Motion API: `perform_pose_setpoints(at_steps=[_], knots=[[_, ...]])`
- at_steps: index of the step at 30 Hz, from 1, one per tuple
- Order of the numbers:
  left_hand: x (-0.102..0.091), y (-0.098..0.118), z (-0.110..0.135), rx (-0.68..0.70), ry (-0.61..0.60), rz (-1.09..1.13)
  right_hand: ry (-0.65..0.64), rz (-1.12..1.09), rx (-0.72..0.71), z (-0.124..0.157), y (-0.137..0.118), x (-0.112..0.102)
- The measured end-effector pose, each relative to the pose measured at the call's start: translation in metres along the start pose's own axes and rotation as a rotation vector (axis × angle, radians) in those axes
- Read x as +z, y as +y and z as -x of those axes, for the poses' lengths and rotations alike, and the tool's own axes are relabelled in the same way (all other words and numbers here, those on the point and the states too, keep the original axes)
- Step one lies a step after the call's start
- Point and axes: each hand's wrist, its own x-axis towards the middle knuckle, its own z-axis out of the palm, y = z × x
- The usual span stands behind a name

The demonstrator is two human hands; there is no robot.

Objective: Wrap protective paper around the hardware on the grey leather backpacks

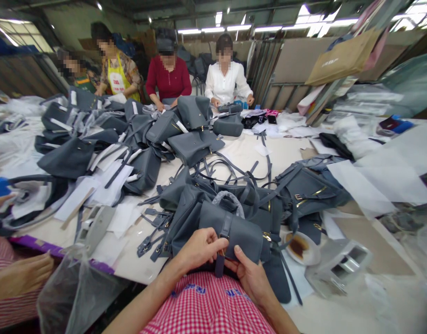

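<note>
A dark grey bag [246,229] with a front flap rests against the table edge, close to my body. Its top handle [230,200] is wrapped in clear plastic. My left hand [207,245] is closed, thumb and fingers pinching the flap's strap [219,265] near its buckle. With the thumb on the front and the fingers underneath, my right hand [248,272] grips the bag's lower edge. The fingertips of my right hand are partly hidden below the flap. More grey bags [185,218] with loose straps lie right behind this one.
A large pile of grey bags [74,155] fills the left side. On the right are a dish of brown liquid [302,248], a grey dispenser [338,266] and paper sheets [369,188]. Several co-workers stand across the table; another person's hand [23,276] is at left.
</note>
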Motion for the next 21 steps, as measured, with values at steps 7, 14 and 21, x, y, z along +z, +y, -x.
perform_pose_setpoints(at_steps=[7, 14, 21], knots=[[0.0, -0.005, -0.011, -0.03, -0.108, 0.109, 0.037, 0.011, -0.023, 0.002, 0.001, 0.0], [0.001, -0.002, -0.008, -0.035, -0.02, -0.096, 0.083, 0.089, -0.031, 0.001, 0.004, -0.002], [0.007, 0.008, 0.006, 0.198, 0.18, -0.678, 0.158, -0.035, -0.015, -0.002, -0.004, 0.011]])
